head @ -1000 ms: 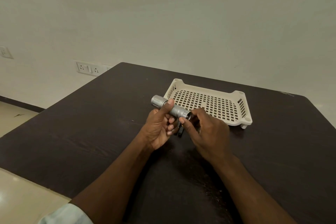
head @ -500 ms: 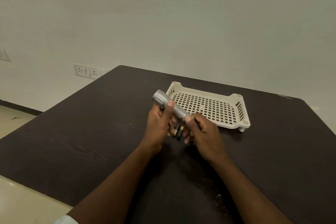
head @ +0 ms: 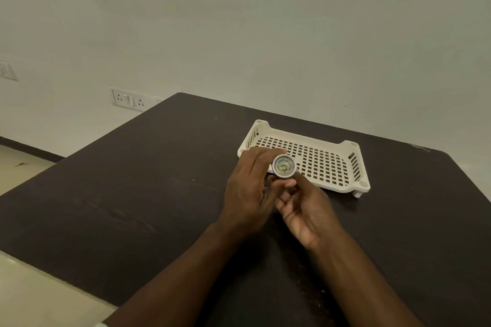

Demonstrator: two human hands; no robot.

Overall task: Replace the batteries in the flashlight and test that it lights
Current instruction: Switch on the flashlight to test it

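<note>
Up off the table [head: 132,194], both hands [head: 249,191] hold the flashlight [head: 283,166].

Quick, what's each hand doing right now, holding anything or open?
Left hand: fingers curled round the silver flashlight, lens toward the camera.
Right hand: thumb and fingers on the flashlight's body below the head; the grip is partly hidden.

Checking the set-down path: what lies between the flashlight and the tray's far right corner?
In the head view, only the tray's bare perforated floor lies between the flashlight, held in both hands, and that far right corner; nothing rests on it.
</note>
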